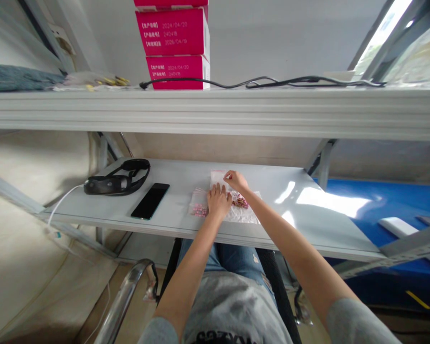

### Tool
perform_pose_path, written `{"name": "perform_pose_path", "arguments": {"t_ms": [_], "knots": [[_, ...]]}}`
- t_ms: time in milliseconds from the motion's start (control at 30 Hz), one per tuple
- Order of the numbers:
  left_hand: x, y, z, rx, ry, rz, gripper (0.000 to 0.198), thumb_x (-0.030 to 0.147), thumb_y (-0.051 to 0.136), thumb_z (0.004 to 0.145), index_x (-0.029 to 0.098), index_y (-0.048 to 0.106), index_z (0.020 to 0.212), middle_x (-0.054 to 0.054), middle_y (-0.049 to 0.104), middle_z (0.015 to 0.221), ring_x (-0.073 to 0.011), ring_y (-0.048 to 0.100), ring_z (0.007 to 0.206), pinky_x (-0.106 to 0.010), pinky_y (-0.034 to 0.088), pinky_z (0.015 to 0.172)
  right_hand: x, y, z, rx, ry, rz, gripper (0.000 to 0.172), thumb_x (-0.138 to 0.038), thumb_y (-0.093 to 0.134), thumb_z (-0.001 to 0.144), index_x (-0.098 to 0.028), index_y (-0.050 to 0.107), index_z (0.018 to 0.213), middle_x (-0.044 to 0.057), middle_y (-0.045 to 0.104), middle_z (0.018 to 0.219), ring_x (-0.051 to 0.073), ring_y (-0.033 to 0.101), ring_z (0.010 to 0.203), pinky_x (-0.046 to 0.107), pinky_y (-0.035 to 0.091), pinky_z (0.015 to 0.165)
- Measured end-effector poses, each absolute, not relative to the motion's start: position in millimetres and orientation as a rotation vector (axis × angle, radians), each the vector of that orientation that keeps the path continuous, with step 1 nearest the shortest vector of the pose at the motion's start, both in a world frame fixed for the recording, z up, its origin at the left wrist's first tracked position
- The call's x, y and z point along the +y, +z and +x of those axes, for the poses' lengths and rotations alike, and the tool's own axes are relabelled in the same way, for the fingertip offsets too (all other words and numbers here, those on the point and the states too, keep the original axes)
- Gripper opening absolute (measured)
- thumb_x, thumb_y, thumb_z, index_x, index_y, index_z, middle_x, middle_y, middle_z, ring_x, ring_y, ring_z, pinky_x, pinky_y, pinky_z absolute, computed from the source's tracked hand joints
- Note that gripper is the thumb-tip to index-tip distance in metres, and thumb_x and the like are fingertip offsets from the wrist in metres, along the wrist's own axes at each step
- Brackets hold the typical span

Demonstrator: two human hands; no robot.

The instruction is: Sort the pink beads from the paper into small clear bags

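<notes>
A clear plastic bag (218, 177) with a red strip along its top edge lies under the hands, near the middle of a white shelf (175, 174). The right hand (235, 180) is at that bag's upper edge, its thumb and forefinger (226, 176) closed together in what looks like a pinch on the film. The left hand (218, 200) sits palm down just below it, fingers spread and resting on the plastic, not closed around anything.

Brown pieces (241, 201) lie in a small heap just right of the left hand, and pink pieces (199, 210) lie just left of it, inside a second bag (197, 203). A wider sheet of clear plastic (245, 216) spreads beneath them toward the shelf's front edge. As things lie, both lots of pieces are bagged or wrapped in plastic and sit apart, but the bags' openings are too small and glossy to show whether any is sealed. No finished stack or container of bags is in view.

Left of the plastic lie a black phone (150, 200) and a black strap (116, 177), with a white cable (62, 200) trailing off the shelf. An upper shelf (215, 112) runs overhead, bearing magenta boxes (172, 48) and a black cable (258, 82). A blue surface (380, 200) shows to the right, and jeans (222, 258) show below the shelf.
</notes>
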State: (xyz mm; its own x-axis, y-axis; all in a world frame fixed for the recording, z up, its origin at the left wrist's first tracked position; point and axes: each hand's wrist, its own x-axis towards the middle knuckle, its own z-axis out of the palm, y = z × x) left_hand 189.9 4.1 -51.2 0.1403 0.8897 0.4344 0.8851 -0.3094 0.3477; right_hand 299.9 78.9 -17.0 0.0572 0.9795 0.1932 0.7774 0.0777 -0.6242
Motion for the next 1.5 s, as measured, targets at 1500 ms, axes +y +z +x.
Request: {"name": "perform_pose_path", "arguments": {"t_ms": [1500], "knots": [[-5.8,-9.1,141.9,1.116,1.586,1.427,0.034,0.052,0.044,0.082,0.019,0.053,0.077,-0.004,0.066,0.078,-0.0162,0.064,0.073,-0.025,0.05,0.063,-20.4,-14.7,363.4,-1.602,0.544,-1.339,0.038,-0.043,0.047,0.081,-0.02,0.059,0.11,0.004,0.064,0.087,0.012,0.052,0.061,0.024,0.041,0.057]]}}
